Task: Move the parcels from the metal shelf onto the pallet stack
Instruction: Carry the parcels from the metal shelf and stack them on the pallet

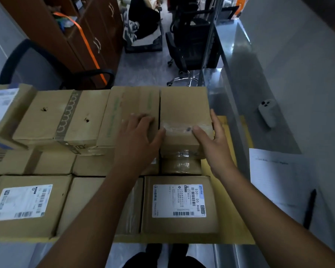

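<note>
fig. small brown cardboard parcel (184,109) on top of the stack of cardboard boxes (46,120), between both hands, long axis running away from the person. left hand (137,136) flat at its left edge; right hand (215,140) against its right side, fingers straight, thumb on top.

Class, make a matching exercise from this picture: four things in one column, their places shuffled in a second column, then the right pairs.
Things
1. phone
2. orange strap
3. box labelled 530- D5 A68
4. right hand

Places
A. against the right side of the top box
B. nearest row of the stack
C. on the grey metal surface
D. hanging down the brown cabinet

Pairs: 1-C, 2-D, 3-B, 4-A
</note>
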Demonstrator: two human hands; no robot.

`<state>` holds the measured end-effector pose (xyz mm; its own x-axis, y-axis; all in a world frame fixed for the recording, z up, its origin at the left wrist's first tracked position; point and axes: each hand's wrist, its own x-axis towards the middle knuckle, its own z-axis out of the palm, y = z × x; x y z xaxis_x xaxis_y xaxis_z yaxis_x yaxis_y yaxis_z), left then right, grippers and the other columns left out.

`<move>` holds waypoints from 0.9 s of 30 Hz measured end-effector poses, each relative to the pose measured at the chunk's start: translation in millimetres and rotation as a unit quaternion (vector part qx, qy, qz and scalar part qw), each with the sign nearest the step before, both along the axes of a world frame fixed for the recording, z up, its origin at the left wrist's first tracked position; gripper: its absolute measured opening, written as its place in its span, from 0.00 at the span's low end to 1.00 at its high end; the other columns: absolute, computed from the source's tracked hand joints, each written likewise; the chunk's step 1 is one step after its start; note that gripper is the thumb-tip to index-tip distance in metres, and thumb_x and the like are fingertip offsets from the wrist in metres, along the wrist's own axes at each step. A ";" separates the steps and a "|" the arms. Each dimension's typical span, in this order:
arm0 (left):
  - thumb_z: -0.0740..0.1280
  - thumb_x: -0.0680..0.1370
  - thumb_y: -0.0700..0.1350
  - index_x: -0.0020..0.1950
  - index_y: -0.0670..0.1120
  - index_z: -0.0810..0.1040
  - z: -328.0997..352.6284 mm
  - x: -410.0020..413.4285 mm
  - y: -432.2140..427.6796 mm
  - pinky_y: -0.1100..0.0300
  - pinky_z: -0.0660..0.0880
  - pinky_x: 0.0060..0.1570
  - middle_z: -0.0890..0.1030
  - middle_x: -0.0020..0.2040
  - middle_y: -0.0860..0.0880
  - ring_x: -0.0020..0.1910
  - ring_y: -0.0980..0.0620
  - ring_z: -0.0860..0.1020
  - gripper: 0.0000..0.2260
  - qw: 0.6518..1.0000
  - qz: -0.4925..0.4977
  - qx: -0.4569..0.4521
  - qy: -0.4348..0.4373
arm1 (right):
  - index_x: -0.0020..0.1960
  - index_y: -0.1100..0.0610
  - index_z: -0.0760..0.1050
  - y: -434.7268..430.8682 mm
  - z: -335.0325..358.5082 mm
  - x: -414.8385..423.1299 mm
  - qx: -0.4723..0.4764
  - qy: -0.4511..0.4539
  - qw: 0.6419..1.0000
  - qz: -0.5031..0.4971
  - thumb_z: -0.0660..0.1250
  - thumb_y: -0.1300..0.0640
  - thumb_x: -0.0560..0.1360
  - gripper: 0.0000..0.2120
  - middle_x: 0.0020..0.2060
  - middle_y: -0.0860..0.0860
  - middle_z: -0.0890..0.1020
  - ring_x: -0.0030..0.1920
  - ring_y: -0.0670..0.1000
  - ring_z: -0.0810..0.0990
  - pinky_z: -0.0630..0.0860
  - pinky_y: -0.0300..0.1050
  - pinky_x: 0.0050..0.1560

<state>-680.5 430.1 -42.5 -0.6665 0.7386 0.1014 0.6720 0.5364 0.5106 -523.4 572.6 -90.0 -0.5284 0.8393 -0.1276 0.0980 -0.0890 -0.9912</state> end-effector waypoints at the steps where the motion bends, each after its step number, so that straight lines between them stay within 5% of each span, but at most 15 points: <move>1: 0.66 0.82 0.58 0.72 0.45 0.76 1.0 0.0 0.2 0.40 0.65 0.74 0.74 0.72 0.45 0.74 0.41 0.69 0.24 1.000 -0.002 0.002 -0.003 | 0.80 0.33 0.61 0.6 2.3 1.8 -0.008 0.002 1.000 0.005 0.73 0.35 0.71 0.40 0.77 0.40 0.70 0.76 0.46 0.72 0.71 0.58 0.76; 9: 0.70 0.81 0.53 0.67 0.42 0.79 10.3 7.8 -2.3 0.45 0.71 0.68 0.78 0.65 0.43 0.65 0.41 0.75 0.19 0.993 -0.042 0.111 -0.007 | 0.81 0.32 0.58 -19.4 28.4 37.6 -0.005 -0.038 0.997 -0.065 0.64 0.27 0.72 0.40 0.79 0.35 0.64 0.78 0.41 0.64 0.61 0.60 0.80; 12: 0.67 0.80 0.50 0.65 0.39 0.79 16.2 24.4 -4.6 0.51 0.70 0.66 0.79 0.62 0.41 0.63 0.42 0.76 0.19 0.977 -0.121 0.178 -0.002 | 0.81 0.35 0.60 -46.7 34.1 67.3 0.025 -0.047 0.991 -0.122 0.63 0.31 0.77 0.34 0.79 0.35 0.66 0.76 0.36 0.67 0.65 0.42 0.75; 15: 0.67 0.81 0.52 0.71 0.42 0.76 15.5 54.2 -12.7 0.49 0.70 0.71 0.75 0.68 0.44 0.69 0.47 0.73 0.22 0.952 -0.211 0.212 -0.063 | 0.79 0.35 0.64 -87.7 35.3 102.8 0.047 -0.078 0.976 -0.199 0.63 0.38 0.83 0.25 0.72 0.33 0.72 0.65 0.23 0.69 0.66 0.20 0.58; 19: 0.67 0.81 0.56 0.74 0.45 0.74 4.3 111.8 -32.7 0.44 0.70 0.72 0.72 0.73 0.49 0.73 0.49 0.71 0.25 0.913 -0.313 0.203 -0.166 | 0.80 0.36 0.64 -158.2 28.0 159.2 0.038 -0.123 0.947 -0.295 0.63 0.34 0.80 0.29 0.75 0.36 0.71 0.74 0.36 0.69 0.65 0.34 0.65; 22: 0.66 0.80 0.59 0.74 0.48 0.73 -5.6 165.6 -56.2 0.49 0.68 0.73 0.71 0.73 0.52 0.74 0.53 0.68 0.26 0.883 -0.377 0.164 -0.227 | 0.80 0.39 0.66 -217.6 26.2 213.1 0.028 -0.159 0.922 -0.351 0.64 0.36 0.82 0.28 0.76 0.38 0.71 0.74 0.36 0.70 0.67 0.32 0.67; 27: 0.66 0.81 0.60 0.75 0.54 0.72 -26.7 268.3 -108.9 0.52 0.69 0.72 0.70 0.72 0.58 0.74 0.56 0.68 0.24 0.818 -0.504 0.083 -0.264 | 0.80 0.38 0.67 -332.7 29.2 309.1 0.013 -0.202 0.854 -0.480 0.62 0.26 0.72 0.38 0.77 0.41 0.72 0.76 0.40 0.70 0.66 0.44 0.76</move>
